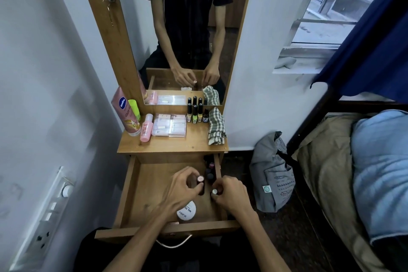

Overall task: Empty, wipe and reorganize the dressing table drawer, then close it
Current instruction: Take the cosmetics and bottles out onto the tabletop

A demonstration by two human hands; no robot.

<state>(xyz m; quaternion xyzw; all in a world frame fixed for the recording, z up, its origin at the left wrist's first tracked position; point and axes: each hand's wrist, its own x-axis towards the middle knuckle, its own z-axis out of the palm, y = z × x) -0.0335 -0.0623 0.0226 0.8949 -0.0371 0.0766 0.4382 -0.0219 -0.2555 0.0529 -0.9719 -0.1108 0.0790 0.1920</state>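
The wooden drawer (141, 185) is pulled open below the dressing table top (172, 144). Inside it, my left hand (184, 187) pinches an upright dark lipstick with a pink cap end (200, 179). My right hand (231, 194) grips a second small tube with a white top (214, 191) near the drawer's right side. More dark lipsticks (209, 172) stand along the right wall. A white round nail polish remover tub (186, 211) sits near the drawer front. A checked cloth (216, 127) lies on the table top's right end.
The table top carries a pink lotion tube (125, 112), a pink bottle (146, 128), clear plastic boxes (170, 126) and several nail polish bottles (195, 113) below the mirror (187, 28). A grey bag (272, 174) lies on the floor right, beside a bed (364, 161).
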